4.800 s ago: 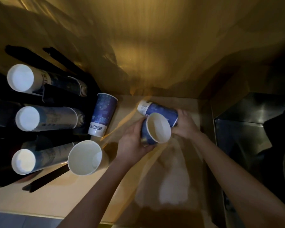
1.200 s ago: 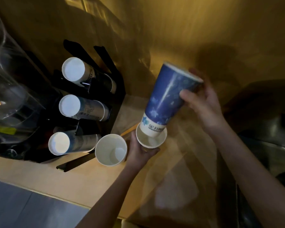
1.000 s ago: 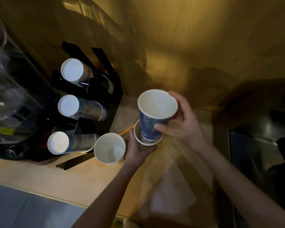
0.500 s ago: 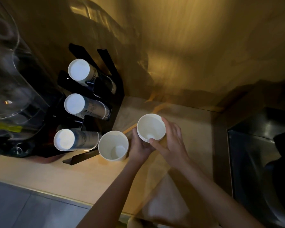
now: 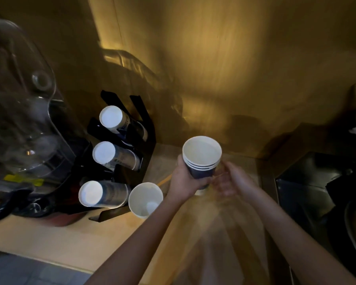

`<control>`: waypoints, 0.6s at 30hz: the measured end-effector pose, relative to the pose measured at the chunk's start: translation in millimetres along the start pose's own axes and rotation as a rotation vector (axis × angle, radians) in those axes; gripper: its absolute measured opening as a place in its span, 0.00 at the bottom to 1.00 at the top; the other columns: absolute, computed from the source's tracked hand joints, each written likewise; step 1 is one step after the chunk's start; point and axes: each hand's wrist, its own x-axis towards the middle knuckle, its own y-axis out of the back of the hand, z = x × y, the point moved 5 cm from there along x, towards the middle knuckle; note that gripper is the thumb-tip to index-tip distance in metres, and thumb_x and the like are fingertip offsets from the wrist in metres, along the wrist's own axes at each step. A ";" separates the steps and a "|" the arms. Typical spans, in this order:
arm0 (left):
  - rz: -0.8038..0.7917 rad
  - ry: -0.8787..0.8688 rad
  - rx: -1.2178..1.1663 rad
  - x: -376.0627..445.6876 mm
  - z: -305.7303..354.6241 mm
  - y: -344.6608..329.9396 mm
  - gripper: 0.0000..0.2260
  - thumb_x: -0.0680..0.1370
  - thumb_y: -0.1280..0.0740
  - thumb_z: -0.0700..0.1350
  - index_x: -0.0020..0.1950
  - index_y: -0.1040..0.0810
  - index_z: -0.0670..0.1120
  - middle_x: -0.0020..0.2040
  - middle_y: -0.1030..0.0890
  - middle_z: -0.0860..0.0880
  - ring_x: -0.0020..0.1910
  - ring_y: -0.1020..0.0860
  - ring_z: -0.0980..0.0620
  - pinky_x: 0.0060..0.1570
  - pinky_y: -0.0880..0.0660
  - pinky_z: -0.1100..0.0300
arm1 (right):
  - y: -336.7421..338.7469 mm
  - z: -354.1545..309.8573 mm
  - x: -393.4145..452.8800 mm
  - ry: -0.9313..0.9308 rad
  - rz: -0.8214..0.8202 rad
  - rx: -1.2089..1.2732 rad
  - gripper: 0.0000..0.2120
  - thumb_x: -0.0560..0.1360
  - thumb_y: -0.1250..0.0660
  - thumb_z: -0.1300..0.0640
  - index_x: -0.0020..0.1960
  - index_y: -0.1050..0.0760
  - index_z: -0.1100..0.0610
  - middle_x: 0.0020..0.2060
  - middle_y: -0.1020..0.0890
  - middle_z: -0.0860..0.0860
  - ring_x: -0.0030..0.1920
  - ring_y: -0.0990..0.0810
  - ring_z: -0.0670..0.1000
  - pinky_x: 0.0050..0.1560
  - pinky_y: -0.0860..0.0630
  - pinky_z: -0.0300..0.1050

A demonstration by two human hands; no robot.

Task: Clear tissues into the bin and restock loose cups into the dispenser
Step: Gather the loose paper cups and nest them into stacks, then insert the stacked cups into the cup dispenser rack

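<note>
cups, nested into a short stack (image 5: 201, 161), sat in our left hand (image 5: 185, 182), mouths up, raised a little above the wooden counter (image 5: 60, 241). we counted about four white rims at the top of that stack, with dark blue sides below them. our left fingers were wrapped round the lower part of the stack and closed on it. our right hand (image 5: 230, 181) was just beside the bottom of the stack, on its right, but it was smeared with motion blur, so we could not tell whether it was gripping anything or how far its fingers were spread. another loose cup (image 5: 145, 200) stood upright on the counter, left of our left wrist, white inside and open at the top, and just beside the foot of the black dispenser (image 5: 146, 128). that dispenser stood to the left, near the wood-panelled wall (image 5: 224, 68), and held three rows of cups lying on their sides, white bottoms facing us: an upper row (image 5: 111, 119), a middle row (image 5: 104, 152) and a lower row (image 5: 90, 193). left of the dispenser there was a clear curved plastic cover (image 5: 23, 79) with dark clutter under it. a dark metal surface (image 5: 308, 186), possibly a sink, lay to the right of the counter.
</note>
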 end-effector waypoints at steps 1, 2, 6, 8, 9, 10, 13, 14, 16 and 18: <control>0.013 -0.068 0.016 3.2 14.6 8.1 0.42 0.57 0.20 0.46 0.65 0.37 0.46 0.63 0.26 0.46 0.62 0.28 0.49 0.60 0.31 0.58 | -3.2 -1.0 -2.8 -0.030 -0.054 0.042 0.26 0.78 0.50 0.44 0.39 0.26 0.63 0.21 0.20 0.56 0.22 0.21 0.52 0.22 0.24 0.41; 0.019 -0.148 0.053 5.5 29.7 17.5 0.42 0.57 0.20 0.45 0.66 0.36 0.45 0.63 0.27 0.45 0.63 0.30 0.50 0.60 0.32 0.61 | -8.1 -2.9 -5.5 -0.050 -0.123 0.086 0.27 0.78 0.51 0.42 0.39 0.26 0.62 0.21 0.20 0.56 0.21 0.21 0.51 0.22 0.24 0.40; -0.090 -0.541 0.387 1.7 85.1 57.1 0.39 0.63 0.23 0.44 0.68 0.40 0.46 0.67 0.33 0.43 0.67 0.34 0.48 0.63 0.30 0.52 | -36.4 -25.1 -20.5 -0.026 -0.410 0.198 0.28 0.72 0.51 0.39 0.46 0.23 0.61 0.32 0.17 0.58 0.30 0.18 0.54 0.27 0.24 0.41; -0.147 -0.687 0.604 -3.9 101.4 75.4 0.35 0.67 0.26 0.45 0.68 0.41 0.48 0.70 0.36 0.43 0.69 0.35 0.46 0.63 0.28 0.49 | -51.0 -43.1 -28.9 0.009 -0.454 0.283 0.30 0.67 0.46 0.37 0.50 0.23 0.60 0.36 0.16 0.59 0.34 0.17 0.58 0.32 0.22 0.46; -0.157 -0.756 0.696 -6.3 107.8 84.6 0.32 0.69 0.28 0.44 0.68 0.40 0.47 0.71 0.36 0.42 0.70 0.35 0.45 0.64 0.30 0.49 | -58.3 -52.2 -32.8 0.009 -0.461 0.310 0.31 0.66 0.45 0.35 0.52 0.23 0.60 0.37 0.16 0.59 0.35 0.17 0.59 0.34 0.22 0.48; -0.161 -0.827 0.780 -8.4 113.9 94.0 0.29 0.71 0.31 0.44 0.68 0.40 0.47 0.71 0.36 0.41 0.70 0.35 0.44 0.66 0.32 0.49 | -66.2 -61.7 -37.4 0.007 -0.471 0.314 0.32 0.67 0.44 0.33 0.53 0.23 0.58 0.39 0.15 0.59 0.37 0.17 0.59 0.35 0.22 0.49; -0.140 -0.985 1.006 -9.8 124.5 123.1 0.25 0.73 0.34 0.41 0.67 0.39 0.47 0.70 0.33 0.40 0.70 0.35 0.43 0.69 0.37 0.47 | -94.2 -92.0 -52.7 0.063 -0.587 0.229 0.33 0.65 0.43 0.31 0.57 0.24 0.55 0.43 0.14 0.58 0.40 0.16 0.59 0.33 0.19 0.54; -0.123 -1.021 1.071 -9.5 125.8 133.1 0.25 0.73 0.33 0.41 0.67 0.38 0.47 0.70 0.32 0.40 0.71 0.35 0.43 0.69 0.38 0.47 | -103.8 -100.7 -57.1 0.100 -0.625 0.206 0.32 0.64 0.40 0.32 0.57 0.25 0.54 0.44 0.14 0.58 0.42 0.16 0.59 0.36 0.19 0.56; -0.064 -1.093 1.214 -10.1 126.4 152.6 0.26 0.72 0.33 0.42 0.68 0.37 0.48 0.70 0.31 0.41 0.71 0.36 0.43 0.70 0.40 0.48 | -121.2 -114.9 -61.6 0.180 -0.692 0.240 0.31 0.60 0.31 0.36 0.57 0.26 0.52 0.47 0.14 0.58 0.47 0.16 0.59 0.43 0.19 0.59; 0.025 -1.132 1.329 -10.3 125.4 173.2 0.24 0.74 0.39 0.43 0.69 0.39 0.51 0.71 0.33 0.43 0.72 0.41 0.45 0.72 0.44 0.51 | -137.5 -128.0 -63.4 0.258 -0.765 0.316 0.35 0.53 0.22 0.39 0.56 0.26 0.52 0.47 0.14 0.57 0.48 0.16 0.58 0.45 0.18 0.58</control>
